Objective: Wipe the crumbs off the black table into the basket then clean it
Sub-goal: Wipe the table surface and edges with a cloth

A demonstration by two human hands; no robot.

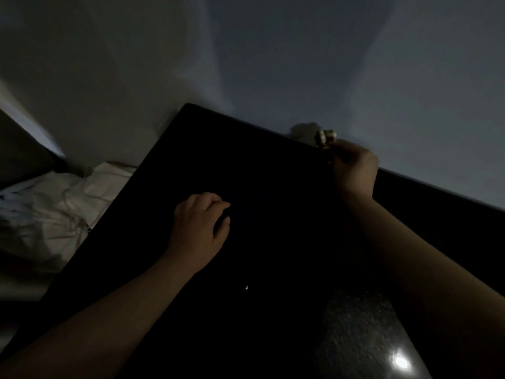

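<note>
Dim room, black table (273,187) spanning it; the right hand (355,170) pinches small pale lumps (323,137) at the far edge, likely light and crumbly, wanting a gentle pinch. Curled on the tabletop, the left hand (199,225) may hold something; I cannot tell.

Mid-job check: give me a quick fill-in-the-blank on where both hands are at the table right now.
At the ____ edge of the table, the right hand pinches a small pale object.
The left hand rests, fingers curled, on its ____ top.
Crumpled white fabric lies beyond the table's ____ side.
Missing words: far; black; left.
</note>
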